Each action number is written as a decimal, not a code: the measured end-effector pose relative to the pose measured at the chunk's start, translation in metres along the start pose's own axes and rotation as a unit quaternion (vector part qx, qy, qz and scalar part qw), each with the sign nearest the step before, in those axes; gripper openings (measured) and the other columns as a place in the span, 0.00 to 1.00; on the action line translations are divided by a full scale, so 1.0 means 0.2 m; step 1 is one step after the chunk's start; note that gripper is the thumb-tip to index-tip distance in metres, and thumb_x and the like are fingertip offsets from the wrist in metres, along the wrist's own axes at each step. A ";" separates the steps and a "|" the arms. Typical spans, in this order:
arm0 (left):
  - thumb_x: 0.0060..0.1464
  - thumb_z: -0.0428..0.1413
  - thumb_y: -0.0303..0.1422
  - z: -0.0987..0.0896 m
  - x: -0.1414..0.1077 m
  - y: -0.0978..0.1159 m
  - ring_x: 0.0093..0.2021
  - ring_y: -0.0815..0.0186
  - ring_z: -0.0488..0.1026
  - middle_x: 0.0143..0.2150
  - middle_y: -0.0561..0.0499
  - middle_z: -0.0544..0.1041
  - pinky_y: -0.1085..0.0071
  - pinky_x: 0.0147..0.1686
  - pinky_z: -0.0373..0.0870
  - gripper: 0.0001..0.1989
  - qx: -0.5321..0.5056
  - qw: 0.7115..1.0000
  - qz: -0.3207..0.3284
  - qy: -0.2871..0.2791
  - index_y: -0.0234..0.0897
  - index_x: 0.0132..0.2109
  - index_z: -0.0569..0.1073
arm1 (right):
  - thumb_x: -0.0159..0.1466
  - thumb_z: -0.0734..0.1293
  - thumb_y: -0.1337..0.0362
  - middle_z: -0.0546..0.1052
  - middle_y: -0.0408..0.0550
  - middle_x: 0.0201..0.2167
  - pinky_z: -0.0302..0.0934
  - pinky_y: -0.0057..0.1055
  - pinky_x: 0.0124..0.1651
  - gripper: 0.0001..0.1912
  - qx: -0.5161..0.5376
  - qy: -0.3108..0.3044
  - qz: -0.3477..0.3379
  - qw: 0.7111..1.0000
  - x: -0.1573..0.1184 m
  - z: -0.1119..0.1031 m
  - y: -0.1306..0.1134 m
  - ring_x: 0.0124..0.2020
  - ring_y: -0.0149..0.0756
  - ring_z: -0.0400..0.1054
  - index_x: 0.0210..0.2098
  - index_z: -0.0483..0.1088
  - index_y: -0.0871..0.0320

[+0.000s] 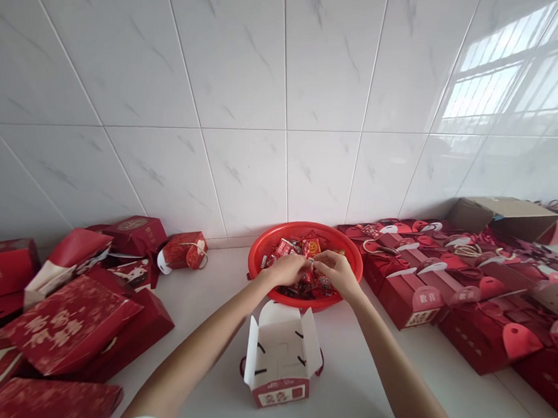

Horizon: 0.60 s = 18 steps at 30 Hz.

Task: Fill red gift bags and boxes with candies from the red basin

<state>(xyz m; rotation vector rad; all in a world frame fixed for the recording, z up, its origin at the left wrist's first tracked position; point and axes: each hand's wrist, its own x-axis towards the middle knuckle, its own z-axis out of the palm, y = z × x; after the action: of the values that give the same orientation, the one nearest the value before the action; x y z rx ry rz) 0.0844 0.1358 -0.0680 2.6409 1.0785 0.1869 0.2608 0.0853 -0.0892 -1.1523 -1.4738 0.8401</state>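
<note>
Head camera, taking the red basket (260,245) as the middle of my dial: both my hands are inside its rim, the left hand (288,270) toward 9 o'clock and the right hand (339,272) toward 3. My fingers are bent in toward each other over the wrapped packets (313,245), their tips nearly meeting — I cannot tell whether either hand has a packet pinched.

At 6 o'clock, just beside the basket on the pale counter (221,388), stands the open box (282,348), flaps spread and a dark red cord (321,363) looped out at its side. I see its white inside with a few short dark strips at the walls, and no packets, so I judge this one is made up but not filled.

From 3 to 4 o'clock, rows of closed boxes (413,299) look finished to me, though their contents are hidden. Toward 8 and 9, a loose heap of red boxes (68,319) lies tilted and overlapping; whether those are done or waiting, I can't say. Between 2 and 3 sits a cardboard box (510,207) — its contents don't show.
</note>
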 end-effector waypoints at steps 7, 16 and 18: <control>0.44 0.57 0.19 -0.01 -0.01 0.00 0.50 0.58 0.75 0.54 0.48 0.77 0.70 0.45 0.70 0.29 -0.041 0.998 0.042 -0.028 0.42 0.55 0.73 | 0.55 0.68 0.56 0.79 0.50 0.30 0.69 0.36 0.37 0.12 -0.007 0.005 0.007 1.000 0.00 0.00 0.00 0.33 0.43 0.74 0.34 0.74 0.57; 0.42 0.63 0.24 -0.03 0.11 -0.01 0.46 0.56 0.77 0.48 0.49 0.80 0.69 0.41 0.71 0.23 -0.086 0.994 0.020 -0.067 0.41 0.48 0.77 | 0.53 0.69 0.58 0.79 0.50 0.32 0.67 0.35 0.35 0.11 -0.001 0.034 0.014 0.999 -0.01 -0.01 -0.01 0.34 0.42 0.73 0.34 0.74 0.57; 0.42 0.63 0.25 -0.02 0.11 -0.01 0.43 0.56 0.77 0.43 0.49 0.82 0.69 0.38 0.71 0.18 -0.096 0.994 0.022 -0.054 0.41 0.43 0.79 | 0.54 0.68 0.57 0.79 0.50 0.32 0.66 0.35 0.35 0.12 -0.010 0.033 0.015 0.999 -0.01 -0.01 -0.01 0.33 0.41 0.73 0.34 0.74 0.57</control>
<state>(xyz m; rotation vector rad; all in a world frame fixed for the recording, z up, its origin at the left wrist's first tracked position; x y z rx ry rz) 0.0978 0.1529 -0.0642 2.4730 0.9188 0.1468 0.2621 0.0836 -0.0875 -1.2090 -1.4161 0.8025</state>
